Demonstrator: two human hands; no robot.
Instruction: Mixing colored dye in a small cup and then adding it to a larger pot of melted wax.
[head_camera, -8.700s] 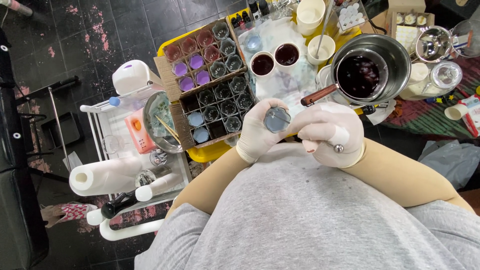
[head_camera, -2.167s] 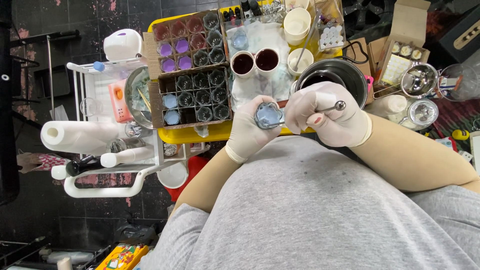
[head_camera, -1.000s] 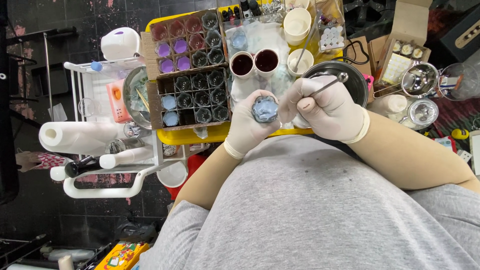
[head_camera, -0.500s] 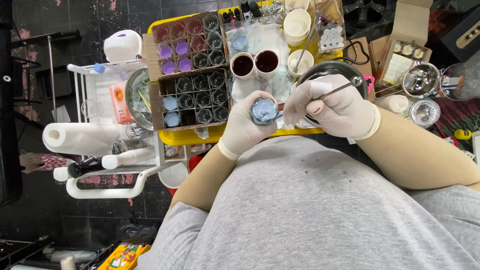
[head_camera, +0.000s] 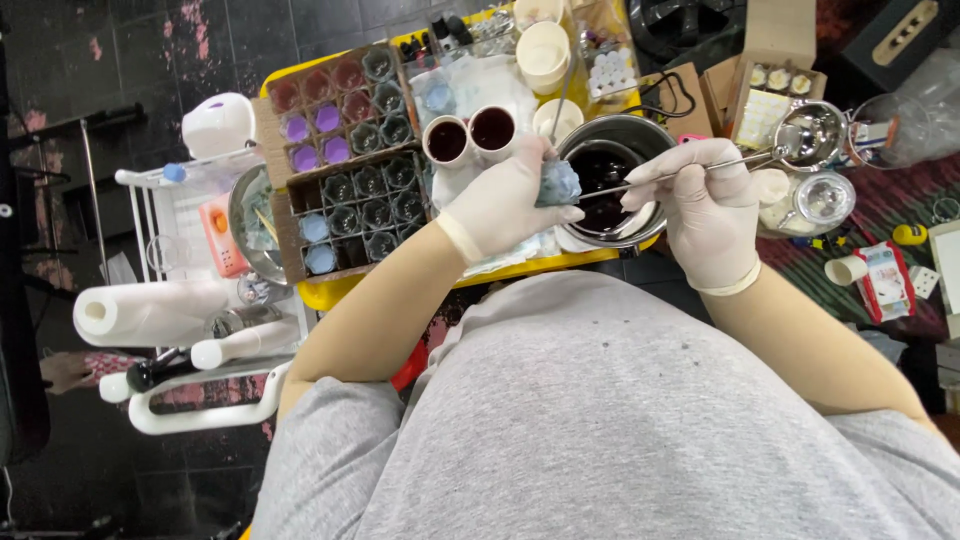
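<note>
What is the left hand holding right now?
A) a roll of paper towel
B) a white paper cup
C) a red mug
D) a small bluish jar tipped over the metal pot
D: the gloved left hand grips a small bluish jar at the rim of the metal pot, while the right hand pokes a thin metal tool towards it.

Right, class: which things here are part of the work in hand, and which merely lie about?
In use:
left hand
small blue jar
right hand
metal rod
steel pot of dark liquid

Lying about:
paper towel roll
cardboard box
white cup
</note>
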